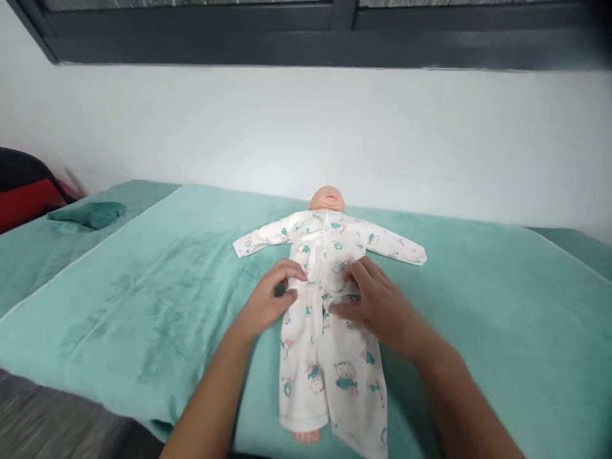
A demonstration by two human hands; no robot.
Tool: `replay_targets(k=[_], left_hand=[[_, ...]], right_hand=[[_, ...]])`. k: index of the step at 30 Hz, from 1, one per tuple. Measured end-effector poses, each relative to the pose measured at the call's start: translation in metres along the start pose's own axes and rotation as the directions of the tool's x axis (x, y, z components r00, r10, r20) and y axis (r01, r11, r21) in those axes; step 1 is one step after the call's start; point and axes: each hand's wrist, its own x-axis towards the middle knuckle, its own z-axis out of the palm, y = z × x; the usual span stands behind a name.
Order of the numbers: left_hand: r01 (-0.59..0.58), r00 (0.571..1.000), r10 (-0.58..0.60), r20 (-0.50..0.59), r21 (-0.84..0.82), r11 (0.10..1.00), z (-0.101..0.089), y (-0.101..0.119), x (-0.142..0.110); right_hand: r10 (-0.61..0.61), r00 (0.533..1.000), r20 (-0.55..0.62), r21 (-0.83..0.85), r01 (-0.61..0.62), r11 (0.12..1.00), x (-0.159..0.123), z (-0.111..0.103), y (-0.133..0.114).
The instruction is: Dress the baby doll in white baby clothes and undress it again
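A baby doll (pixel 327 199) lies on its back, dressed in a white printed top (pixel 337 241) and matching printed trousers (pixel 306 357). Both sleeves stretch out to the sides, with the doll's hands hidden inside. Toes show below one trouser leg; the other leg's cuff covers its foot. My left hand (pixel 275 296) rests at the waist on the left side, thumb and fingers apart, touching the cloth. Over the right side of the waist is my right hand (pixel 375 303), thumb and fingers apart at the top's hem, slightly blurred.
A green plush cover (pixel 143 306) spreads under the doll, with a bunched green cloth (pixel 87 215) at the far left. Behind it rises a white wall (pixel 287 127) below a dark window frame (pixel 215 44). A red and black object (pixel 29 191) stands at the left edge.
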Motion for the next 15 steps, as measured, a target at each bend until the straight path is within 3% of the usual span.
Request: replay_targets(k=[3, 6, 11, 15], left_hand=[[-0.025, 0.985, 0.040, -0.169, 0.090, 0.996, 0.011, -0.012, -0.023], [-0.003, 0.954, 0.076, -0.292, 0.243, 0.970, 0.019, -0.021, -0.028], [-0.061, 0.933, 0.177, -0.313, 0.348, 0.935, 0.024, -0.015, -0.023], [-0.109, 0.896, 0.285, -0.341, 0.452, 0.885, 0.029, -0.006, -0.031]], right_hand=[[-0.029, 0.972, -0.232, 0.024, 0.035, 0.999, -0.019, 0.022, 0.011], [-0.064, 0.918, -0.391, 0.018, 0.077, 0.997, -0.024, 0.033, 0.022], [-0.081, 0.892, -0.444, 0.105, 0.142, 0.984, -0.022, 0.033, 0.030], [-0.063, 0.844, -0.533, 0.222, 0.212, 0.952, -0.030, 0.026, 0.032]])
